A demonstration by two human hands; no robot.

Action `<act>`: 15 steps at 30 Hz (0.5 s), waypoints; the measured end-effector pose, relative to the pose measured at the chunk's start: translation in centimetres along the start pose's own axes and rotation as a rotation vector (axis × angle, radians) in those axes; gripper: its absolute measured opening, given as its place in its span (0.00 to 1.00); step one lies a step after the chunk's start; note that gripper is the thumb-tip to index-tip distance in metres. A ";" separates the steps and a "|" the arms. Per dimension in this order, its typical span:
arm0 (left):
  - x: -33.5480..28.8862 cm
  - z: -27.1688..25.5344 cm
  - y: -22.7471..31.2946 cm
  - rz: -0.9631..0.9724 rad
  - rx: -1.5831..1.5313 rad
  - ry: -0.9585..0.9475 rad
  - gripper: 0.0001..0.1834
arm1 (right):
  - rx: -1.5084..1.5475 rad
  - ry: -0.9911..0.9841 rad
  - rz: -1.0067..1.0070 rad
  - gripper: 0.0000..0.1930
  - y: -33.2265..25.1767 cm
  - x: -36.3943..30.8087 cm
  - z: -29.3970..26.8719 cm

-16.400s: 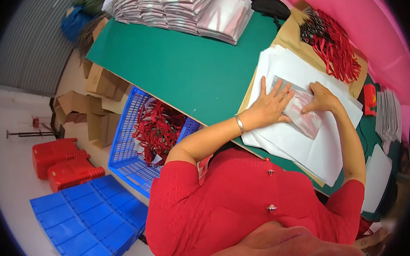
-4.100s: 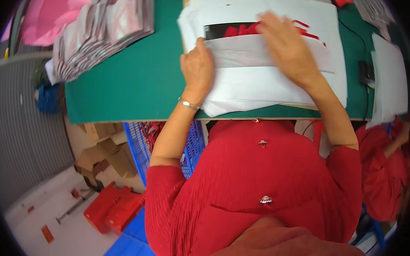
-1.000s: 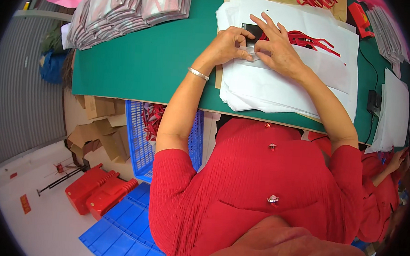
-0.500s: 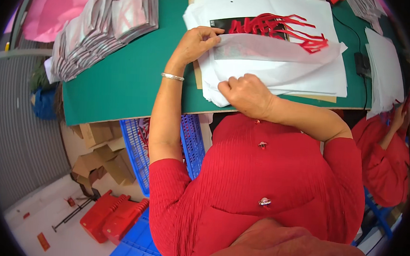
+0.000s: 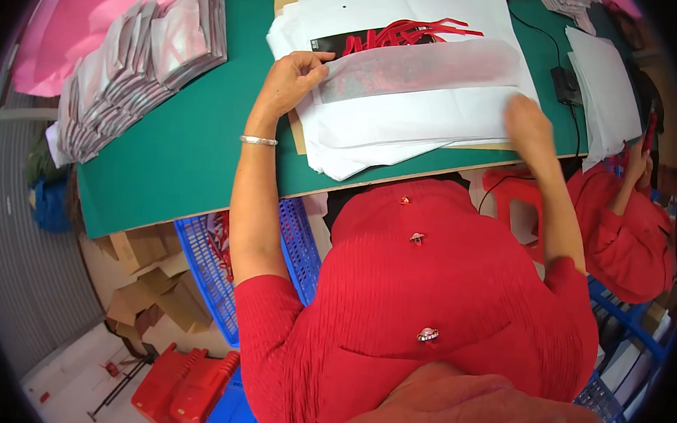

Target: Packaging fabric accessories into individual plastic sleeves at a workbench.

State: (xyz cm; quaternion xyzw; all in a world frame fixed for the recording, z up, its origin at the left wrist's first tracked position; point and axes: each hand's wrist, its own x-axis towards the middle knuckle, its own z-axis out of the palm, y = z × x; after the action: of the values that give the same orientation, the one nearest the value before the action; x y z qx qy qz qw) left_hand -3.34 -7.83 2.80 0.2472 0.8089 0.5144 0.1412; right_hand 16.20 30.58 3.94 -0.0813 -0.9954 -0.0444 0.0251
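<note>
A thin, see-through white paper sheet (image 5: pixel 422 69) lies folded over a dark flat piece (image 5: pixel 328 44) and a bunch of red ribbon-like strips (image 5: pixel 397 34). Strip ends poke out beyond the fold's far edge. At the fold's left end, my left hand (image 5: pixel 293 83) pinches the paper between thumb and fingers. My right hand (image 5: pixel 528 128) is at the right edge of the white paper stack (image 5: pixel 412 123), near the fold's right end. It is smeared by motion, so its fingers cannot be made out.
Grey-white packets (image 5: pixel 131 70) stand in rows at left on the green table (image 5: pixel 165 156). More white sheets (image 5: pixel 605 88) and a black cabled box (image 5: pixel 565 85) lie at right. Under the table is a blue crate (image 5: pixel 206 273). A co-worker in red (image 5: pixel 620 234) sits at right.
My right hand has swept right along the paper, from near the stack's front middle to its right edge. The fold lies flatter now. My left hand stays at its left end.
</note>
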 end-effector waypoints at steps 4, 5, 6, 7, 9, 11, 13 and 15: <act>-0.4 -0.4 0.8 -0.025 0.065 0.038 0.14 | -0.183 -0.447 0.238 0.09 1.4 0.9 -5.1; -0.1 -0.4 1.0 -0.012 0.056 0.028 0.14 | 0.039 -0.156 0.040 0.09 0.5 1.4 -5.5; -0.1 -0.5 1.0 0.000 0.050 0.023 0.13 | 0.267 0.137 -0.159 0.11 -0.8 2.0 -5.7; -0.2 -0.6 0.8 -0.017 0.064 0.038 0.13 | 0.403 0.200 -0.402 0.14 -3.0 3.5 -5.6; 0.0 -0.5 0.2 -0.072 0.020 0.018 0.13 | 0.464 0.271 -0.823 0.18 -7.5 6.5 -5.0; 0.2 -0.2 -0.1 -0.121 -0.033 -0.003 0.14 | 0.367 0.156 -1.078 0.19 -11.0 9.2 -5.4; 0.2 0.1 0.2 -0.133 -0.021 0.028 0.13 | 0.399 0.122 -1.083 0.20 -11.2 11.0 -3.6; -0.1 0.2 0.8 -0.140 -0.003 0.077 0.12 | 0.445 0.052 -1.074 0.21 -11.5 12.3 -1.1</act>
State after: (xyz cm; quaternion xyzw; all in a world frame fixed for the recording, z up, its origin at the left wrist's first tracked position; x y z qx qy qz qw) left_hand -2.93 -7.45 3.42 0.1698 0.8284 0.5134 0.1462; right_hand 2.20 21.15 4.81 0.4434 -0.8815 0.1571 0.0400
